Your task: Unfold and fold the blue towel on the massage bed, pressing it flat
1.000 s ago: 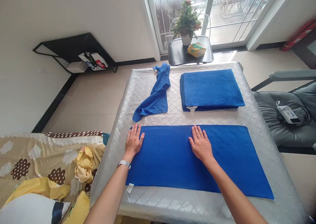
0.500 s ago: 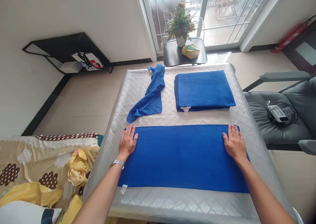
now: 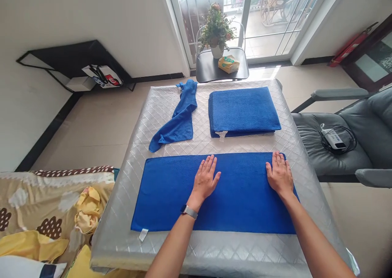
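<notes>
A blue towel (image 3: 239, 196) lies spread flat and wide near the front of the table, a white tag at its lower left corner. My left hand (image 3: 206, 179) is over the towel's middle, palm down, fingers stretched out. Flat on the towel's right end rests my right hand (image 3: 279, 174), its fingers extended toward the far edge. Behind, a folded stack of blue towels (image 3: 244, 109) shows a white tag at its front. To the left of that stack, a crumpled blue towel (image 3: 179, 124) lies in a loose twist.
A silver quilted cover (image 3: 116, 212) drapes the table. Beyond stands a black chair (image 3: 205, 71) with a flower pot (image 3: 217, 49) and a yellow packet (image 3: 229, 64). At right is a grey armchair (image 3: 309, 147) holding a power strip (image 3: 333, 140). Patterned bedding (image 3: 18, 196) lies at left.
My left hand has moved right, from the towel's left corner to its middle. My right hand stays at the right end. The view has shifted slightly.
</notes>
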{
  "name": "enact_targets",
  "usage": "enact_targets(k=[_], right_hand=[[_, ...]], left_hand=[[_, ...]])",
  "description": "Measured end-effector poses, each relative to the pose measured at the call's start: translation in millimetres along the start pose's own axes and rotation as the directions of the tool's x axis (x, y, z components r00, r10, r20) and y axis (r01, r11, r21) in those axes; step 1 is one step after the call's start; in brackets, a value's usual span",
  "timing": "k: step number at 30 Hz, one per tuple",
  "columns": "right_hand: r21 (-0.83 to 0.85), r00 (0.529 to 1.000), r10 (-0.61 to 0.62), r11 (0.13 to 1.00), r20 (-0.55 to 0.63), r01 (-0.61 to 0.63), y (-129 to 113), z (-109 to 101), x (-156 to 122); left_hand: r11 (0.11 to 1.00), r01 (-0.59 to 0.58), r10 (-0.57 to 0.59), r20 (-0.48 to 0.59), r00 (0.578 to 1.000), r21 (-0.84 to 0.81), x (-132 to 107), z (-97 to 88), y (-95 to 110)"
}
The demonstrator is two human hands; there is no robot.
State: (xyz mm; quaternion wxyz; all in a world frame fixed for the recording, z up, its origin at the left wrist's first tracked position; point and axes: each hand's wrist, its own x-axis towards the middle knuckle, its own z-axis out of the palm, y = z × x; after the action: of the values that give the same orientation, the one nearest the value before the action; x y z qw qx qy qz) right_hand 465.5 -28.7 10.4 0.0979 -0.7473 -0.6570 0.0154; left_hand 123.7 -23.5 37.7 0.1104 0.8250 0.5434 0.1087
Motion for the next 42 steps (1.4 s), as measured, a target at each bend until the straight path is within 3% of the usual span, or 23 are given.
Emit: enact_targets(k=[2,5,19,25,28,31,34,36,39,42], right_hand=[[-0.018,1.0,-0.001,1.0,0.009,0.001,0,0,0],[-0.034,1.0,-0.001,0.999,0.016,0.002,0,-1,1],[-0.008,1.0,0.0,1.0,0.003,0.0,1,-2,1],[-0.063,1.0,-0.005,0.998,0.012,0.006,1,-2,1],[-0.069,1.0,0.0,0.998,0.031,0.002,3,-4,3],[-0.059,0.999,0.008,0.998,0.039,-0.005,0,-9,4],[-0.044,0.999,0.044,0.998,-0.011,-0.044,-25,-17,2],[-0.012,0.999,0.016,1.0,-0.038,-0.017,-59,-23,-2],[0.082,0.983,-0.182,0.98,-0.004,0.181,-128,-23,-11],[0.181,0.924,-0.381,0.912,0.038,0.368,-190,-12,-18]], left_hand=[[0.998,0.061,-0.061,-0.005,0.998,-0.011,8,6.4,11],[0.995,0.102,-0.102,-0.004,0.995,0.004,7,7.8,-2],[0.953,0.272,-0.269,-0.038,0.962,0.134,-50,-30.6,-141],[0.912,0.389,-0.379,-0.096,0.921,0.133,-67,-47.4,-205],[0.89,0.439,-0.429,-0.105,0.897,0.119,-75,-52.2,-223],[0.883,0.455,-0.443,-0.118,0.889,0.116,-79,-52.9,-228],[0.885,0.451,-0.438,-0.126,0.89,0.116,-79,-52.3,-226],[0.887,0.447,-0.433,-0.124,0.893,0.113,-78,-52.4,-224],[0.884,0.454,-0.443,-0.112,0.89,0.114,-76,-53.2,-222],[0.88,0.461,-0.452,-0.1,0.887,0.112,-76,-55.5,-223]])
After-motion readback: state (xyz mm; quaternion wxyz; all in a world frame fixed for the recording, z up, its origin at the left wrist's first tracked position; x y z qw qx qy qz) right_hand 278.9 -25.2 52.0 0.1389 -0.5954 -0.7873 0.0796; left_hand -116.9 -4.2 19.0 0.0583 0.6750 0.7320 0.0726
